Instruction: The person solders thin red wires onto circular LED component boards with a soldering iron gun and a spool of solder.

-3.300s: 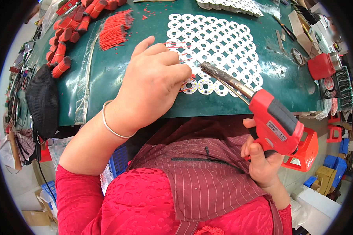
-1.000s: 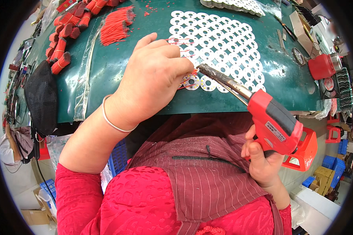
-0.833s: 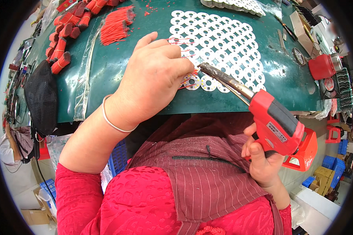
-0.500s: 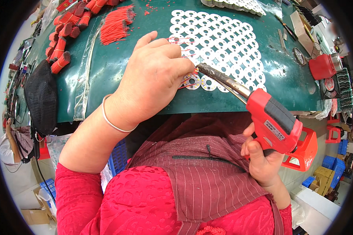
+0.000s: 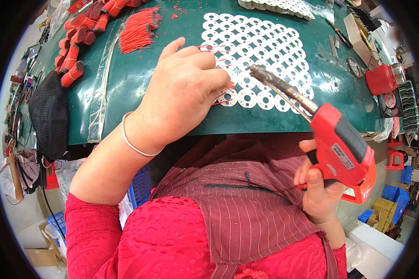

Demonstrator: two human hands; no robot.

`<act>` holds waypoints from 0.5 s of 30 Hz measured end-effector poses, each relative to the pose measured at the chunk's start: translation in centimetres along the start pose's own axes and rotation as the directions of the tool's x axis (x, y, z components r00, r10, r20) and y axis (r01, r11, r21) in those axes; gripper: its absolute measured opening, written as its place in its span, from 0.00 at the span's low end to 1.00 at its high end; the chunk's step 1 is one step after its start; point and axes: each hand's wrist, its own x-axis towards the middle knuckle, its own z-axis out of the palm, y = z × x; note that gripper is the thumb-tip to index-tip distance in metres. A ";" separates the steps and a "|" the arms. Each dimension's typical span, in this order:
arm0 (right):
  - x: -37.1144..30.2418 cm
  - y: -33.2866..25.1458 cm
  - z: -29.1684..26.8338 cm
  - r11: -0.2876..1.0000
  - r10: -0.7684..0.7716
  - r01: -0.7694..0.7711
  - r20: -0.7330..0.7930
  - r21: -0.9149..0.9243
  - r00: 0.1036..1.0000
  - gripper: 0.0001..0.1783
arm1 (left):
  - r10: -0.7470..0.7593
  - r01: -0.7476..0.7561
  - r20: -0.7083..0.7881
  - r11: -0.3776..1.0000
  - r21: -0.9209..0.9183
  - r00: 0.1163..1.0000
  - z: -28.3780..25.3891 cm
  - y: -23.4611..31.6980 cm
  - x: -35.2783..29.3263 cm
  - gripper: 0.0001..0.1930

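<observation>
A black mesh cap [image 5: 50, 118] is sitting at the left edge of the green table [image 5: 135, 79], and just beyond it tied bundles [image 5: 72, 69] of red wire are lying heaped together. Next along, a loose pile [image 5: 137, 35] of the same wire is spreading over the tabletop. The left hand [image 5: 181, 88] is hanging over the table, a pale bangle [image 5: 124, 132] circling its wrist; its fingers are pinching a few red wires [image 5: 231, 85], whose ends are poking out at the fingertips, above the near left corner of the white ring-shaped boards [image 5: 266, 55]. Those boards are lying in close rows, with more wire reaching across the leftmost ones. Over them the dark tip of a red soldering gun [image 5: 341, 145] is pointing, apart from the pinched wires; I cannot tell how high. The right hand [image 5: 320, 197] is gripping the gun's handle. Behind the gun a red stool [image 5: 365, 186] is peeking out, and farther right a red container [image 5: 381, 80] is sitting near the table's edge.
</observation>
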 end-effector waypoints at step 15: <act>-0.5 -1.4 -1.3 0.998 0.053 -0.052 -0.043 0.022 0.998 0.32 | -0.007 0.012 0.059 0.997 -0.074 0.998 -3.8 -0.4 -0.5 0.07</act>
